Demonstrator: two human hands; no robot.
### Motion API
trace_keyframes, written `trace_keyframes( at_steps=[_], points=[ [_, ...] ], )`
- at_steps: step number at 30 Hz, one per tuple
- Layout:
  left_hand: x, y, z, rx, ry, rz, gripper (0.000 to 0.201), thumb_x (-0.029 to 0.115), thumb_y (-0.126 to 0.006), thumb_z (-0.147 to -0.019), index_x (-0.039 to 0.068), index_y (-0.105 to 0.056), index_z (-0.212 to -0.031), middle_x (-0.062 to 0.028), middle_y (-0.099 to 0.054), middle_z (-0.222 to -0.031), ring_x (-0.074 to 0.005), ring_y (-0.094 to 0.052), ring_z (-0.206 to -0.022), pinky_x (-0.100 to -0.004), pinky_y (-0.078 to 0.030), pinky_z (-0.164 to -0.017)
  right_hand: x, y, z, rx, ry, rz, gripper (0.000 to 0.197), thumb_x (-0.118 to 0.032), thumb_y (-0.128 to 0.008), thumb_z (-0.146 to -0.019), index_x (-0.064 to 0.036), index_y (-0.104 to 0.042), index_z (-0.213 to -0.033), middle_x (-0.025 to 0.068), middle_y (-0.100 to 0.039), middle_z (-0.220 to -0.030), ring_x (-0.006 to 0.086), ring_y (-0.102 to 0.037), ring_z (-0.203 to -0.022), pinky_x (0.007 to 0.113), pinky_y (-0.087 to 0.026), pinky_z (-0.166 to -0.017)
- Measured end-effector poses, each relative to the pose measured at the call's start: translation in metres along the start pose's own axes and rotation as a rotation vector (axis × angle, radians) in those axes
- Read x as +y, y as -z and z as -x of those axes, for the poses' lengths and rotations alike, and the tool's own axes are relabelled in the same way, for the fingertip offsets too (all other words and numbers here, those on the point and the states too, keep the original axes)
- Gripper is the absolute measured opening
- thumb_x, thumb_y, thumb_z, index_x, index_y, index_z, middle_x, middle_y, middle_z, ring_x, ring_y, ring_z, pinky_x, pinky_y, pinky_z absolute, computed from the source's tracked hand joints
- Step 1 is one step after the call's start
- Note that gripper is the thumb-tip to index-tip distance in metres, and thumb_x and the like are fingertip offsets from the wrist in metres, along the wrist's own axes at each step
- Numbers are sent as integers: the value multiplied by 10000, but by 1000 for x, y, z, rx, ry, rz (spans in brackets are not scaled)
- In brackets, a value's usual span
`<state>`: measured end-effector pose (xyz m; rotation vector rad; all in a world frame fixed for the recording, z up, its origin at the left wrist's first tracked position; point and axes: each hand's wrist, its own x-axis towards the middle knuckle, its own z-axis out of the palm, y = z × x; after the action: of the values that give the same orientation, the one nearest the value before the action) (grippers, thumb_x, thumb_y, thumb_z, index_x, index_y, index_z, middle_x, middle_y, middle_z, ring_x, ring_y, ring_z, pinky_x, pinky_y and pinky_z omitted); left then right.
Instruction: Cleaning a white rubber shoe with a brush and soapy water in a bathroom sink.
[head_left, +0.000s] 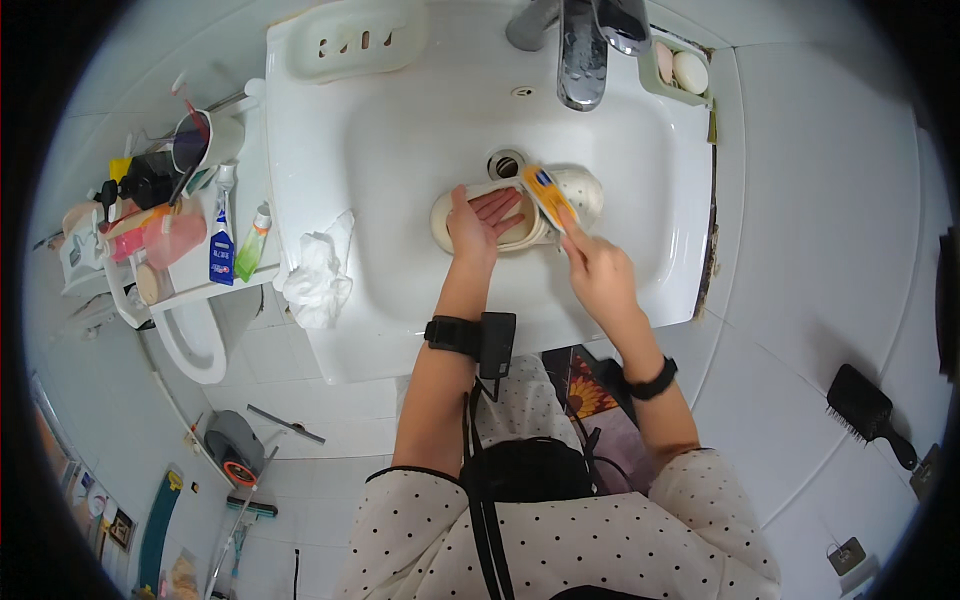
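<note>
A cream clog (578, 190) with small holes in its toe lies sideways in the white sink (400, 290), just in front of the drain. My left hand (482, 218) rests palm up at the clog's foot opening, its fingers stretched and apart inside. In my right hand (600, 270) is a yellow brush (548, 198) with a blue label, pinched near its lower end. The brush lies across the middle of the clog, by the strap and toe part; its bristles are mostly hidden beneath it.
Above the sink juts a chrome faucet (582, 70). A soap box (680, 72) sits at the back right corner, a pale soap tray (350, 40) at the back left. Crumpled white cloth (322, 272) hangs over the left rim, beside a shelf with toothpaste tubes (222, 235) and a cup (222, 140).
</note>
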<state>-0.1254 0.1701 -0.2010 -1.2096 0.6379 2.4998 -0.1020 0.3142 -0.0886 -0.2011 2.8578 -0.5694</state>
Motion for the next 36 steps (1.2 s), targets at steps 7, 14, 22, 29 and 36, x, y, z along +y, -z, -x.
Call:
trace_keyframes(
  at_steps=[7,14,22,29,36],
  points=[
    [7,1,1,-55,63,-14,686,481,-248,-901,-144,-457,-1091,-272,-542,-1085,-341,-534,-1049,-473,-460,-850,-8,-18,13,92,24,135,421,-109,-552,-803,-160,-522,-1220,157,-534,-608,299,-520,-439,397,-445,-435],
    [1,-4,2,-149,37,-40,727,479,-220,-914,-187,-360,-1168,-318,-434,-1192,-388,-431,-1149,-546,-385,-935,-13,-26,-20,175,28,179,496,-63,-532,-768,-166,-488,-1251,139,-509,-597,280,-532,-441,360,-458,-412],
    [7,1,9,-87,34,-13,700,464,-245,-919,-180,-377,-1159,-300,-477,-1150,-372,-470,-1110,-469,-401,-943,-3,-9,37,93,-66,117,389,-146,-551,-834,-177,-528,-1221,108,-494,-571,264,-483,-437,360,-414,-427],
    [13,-9,47,-21,-159,-642,355,200,-424,-898,-112,-482,-1057,-194,-567,-1049,-251,-572,-966,-348,-453,-884,6,0,-4,146,-39,-72,357,-148,-552,-839,-155,-541,-1195,127,-506,-570,289,-496,-454,380,-421,-445],
    [29,22,56,15,-239,-552,281,52,-438,-849,-106,-480,-1078,-180,-569,-1059,-240,-568,-983,-303,-455,-882,4,9,33,82,-153,-76,364,-146,-548,-846,-158,-532,-1209,118,-502,-571,280,-492,-467,368,-415,-467]
  ],
)
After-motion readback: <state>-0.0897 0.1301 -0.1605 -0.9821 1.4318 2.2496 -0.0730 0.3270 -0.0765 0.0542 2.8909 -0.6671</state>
